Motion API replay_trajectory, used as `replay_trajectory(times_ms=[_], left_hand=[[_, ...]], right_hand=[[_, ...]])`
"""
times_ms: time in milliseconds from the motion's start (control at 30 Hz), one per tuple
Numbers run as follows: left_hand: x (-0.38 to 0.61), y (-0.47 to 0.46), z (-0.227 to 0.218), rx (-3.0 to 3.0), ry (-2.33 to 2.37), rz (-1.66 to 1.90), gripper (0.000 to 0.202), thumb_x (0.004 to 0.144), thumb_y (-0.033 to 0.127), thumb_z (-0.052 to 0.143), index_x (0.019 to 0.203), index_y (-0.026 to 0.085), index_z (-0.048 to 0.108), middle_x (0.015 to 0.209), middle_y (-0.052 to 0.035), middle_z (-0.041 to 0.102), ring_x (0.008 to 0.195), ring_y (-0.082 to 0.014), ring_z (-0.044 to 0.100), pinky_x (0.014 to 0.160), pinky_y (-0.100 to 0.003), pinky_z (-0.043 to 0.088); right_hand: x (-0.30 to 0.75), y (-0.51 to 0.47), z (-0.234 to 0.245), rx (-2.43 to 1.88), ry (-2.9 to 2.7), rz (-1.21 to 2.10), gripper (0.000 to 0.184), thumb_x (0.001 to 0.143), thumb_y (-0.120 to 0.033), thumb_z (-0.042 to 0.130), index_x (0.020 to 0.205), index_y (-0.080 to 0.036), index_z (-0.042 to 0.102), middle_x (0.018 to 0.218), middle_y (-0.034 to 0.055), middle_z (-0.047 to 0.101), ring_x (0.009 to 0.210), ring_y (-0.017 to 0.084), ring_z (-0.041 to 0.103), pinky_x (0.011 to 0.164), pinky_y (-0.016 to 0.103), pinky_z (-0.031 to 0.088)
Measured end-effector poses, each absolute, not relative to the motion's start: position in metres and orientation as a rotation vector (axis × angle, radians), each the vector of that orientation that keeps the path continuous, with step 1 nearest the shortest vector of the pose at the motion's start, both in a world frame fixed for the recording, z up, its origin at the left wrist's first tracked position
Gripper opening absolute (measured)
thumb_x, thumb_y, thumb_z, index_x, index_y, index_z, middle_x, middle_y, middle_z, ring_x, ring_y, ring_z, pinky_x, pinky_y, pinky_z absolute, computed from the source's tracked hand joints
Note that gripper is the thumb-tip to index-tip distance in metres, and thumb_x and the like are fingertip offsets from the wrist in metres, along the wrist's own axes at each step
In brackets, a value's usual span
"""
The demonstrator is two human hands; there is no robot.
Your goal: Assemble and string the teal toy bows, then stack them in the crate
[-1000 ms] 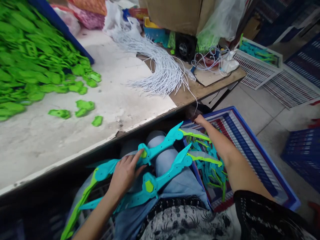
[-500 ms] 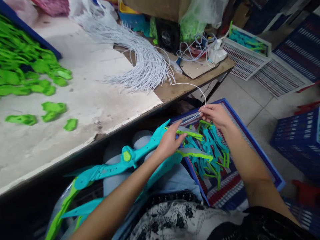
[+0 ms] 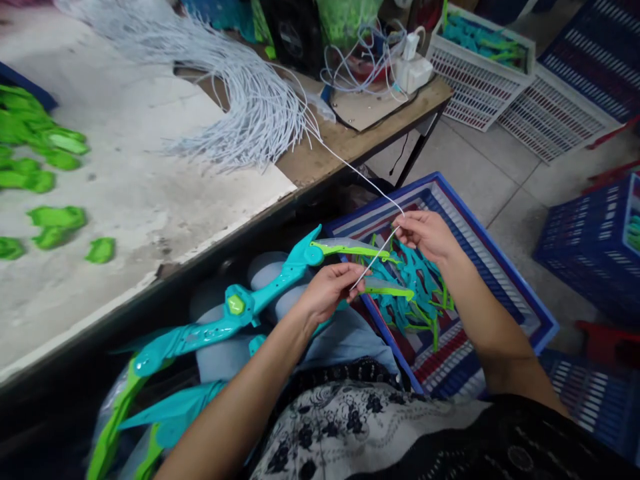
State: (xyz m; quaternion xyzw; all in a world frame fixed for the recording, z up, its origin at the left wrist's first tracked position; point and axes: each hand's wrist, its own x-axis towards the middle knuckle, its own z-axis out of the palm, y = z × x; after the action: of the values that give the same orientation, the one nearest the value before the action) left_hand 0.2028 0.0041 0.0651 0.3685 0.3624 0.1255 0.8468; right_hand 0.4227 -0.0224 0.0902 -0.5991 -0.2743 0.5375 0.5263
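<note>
A thin white cord (image 3: 377, 259) runs between my two hands. My left hand (image 3: 331, 288) pinches its near end, above my lap. My right hand (image 3: 425, 235) pinches it farther along, over the blue crate. From there the cord stretches to the bundle of white cords (image 3: 260, 100) on the table. Across my knees lies a teal and green toy bow (image 3: 240, 308), its green tip just beyond my left hand. A second teal and green toy bow (image 3: 173, 413) lies nearer to me, partly hidden by my left forearm.
A blue crate (image 3: 520, 307) with teal and green parts stands at my right. The table edge (image 3: 220, 248) runs along my left, with loose green pieces (image 3: 57, 220) on top. Farther off are a power adapter (image 3: 414, 72) and white crates (image 3: 480, 87).
My left hand has moved off the bow's tip and now pinches the cord. The cord from the bundle, which was slack and curved, is now straight. The view has shifted right.
</note>
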Motion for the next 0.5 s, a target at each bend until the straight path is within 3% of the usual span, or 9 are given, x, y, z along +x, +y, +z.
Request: replay_trajectory(times_ms=[167,267,400,500], left_hand=[[0.206,-0.021,0.057,0.620,0.789,0.319,0.045,0.055,0.043,0.087,0.080,0.011,0.068,0.051,0.0045,0.048,0.043,-0.0032,0.034,0.043,-0.018,0.020],[0.212,-0.037,0.053,0.568,0.806,0.369,0.042,0.060,0.044,0.084,0.081,0.012,0.067,0.050,0.0067,0.042,0.042,-0.0024,0.028,0.043,-0.018,0.017],[0.209,-0.052,0.052,0.624,0.856,0.281,0.041,0.073,0.050,0.074,0.079,0.010,0.068,0.065,-0.0028,0.059,0.054,-0.0074,0.049,0.048,-0.020,0.030],[0.199,-0.058,0.052,0.675,0.835,0.188,0.040,0.069,0.047,0.078,0.082,0.010,0.071,0.072,-0.0054,0.065,0.057,-0.0084,0.052,0.049,-0.020,0.032]], right_hand=[[0.402,-0.050,0.075,-1.288,-0.579,1.506,0.037,0.058,-0.044,0.084,0.072,-0.014,0.067,0.056,-0.0019,0.061,0.044,0.006,0.052,0.034,0.014,0.031],[0.388,-0.071,0.067,-1.257,-0.543,1.560,0.037,0.059,-0.044,0.084,0.070,-0.015,0.065,0.056,-0.0024,0.060,0.044,0.006,0.051,0.035,0.014,0.032],[0.388,-0.085,0.062,-1.331,-0.483,1.362,0.037,0.058,-0.044,0.084,0.068,-0.015,0.065,0.055,-0.0034,0.060,0.043,0.005,0.050,0.036,0.014,0.032],[0.397,-0.083,0.062,-1.370,-0.486,1.275,0.038,0.056,-0.045,0.085,0.068,-0.015,0.065,0.056,-0.0030,0.060,0.044,0.006,0.051,0.036,0.015,0.032]])
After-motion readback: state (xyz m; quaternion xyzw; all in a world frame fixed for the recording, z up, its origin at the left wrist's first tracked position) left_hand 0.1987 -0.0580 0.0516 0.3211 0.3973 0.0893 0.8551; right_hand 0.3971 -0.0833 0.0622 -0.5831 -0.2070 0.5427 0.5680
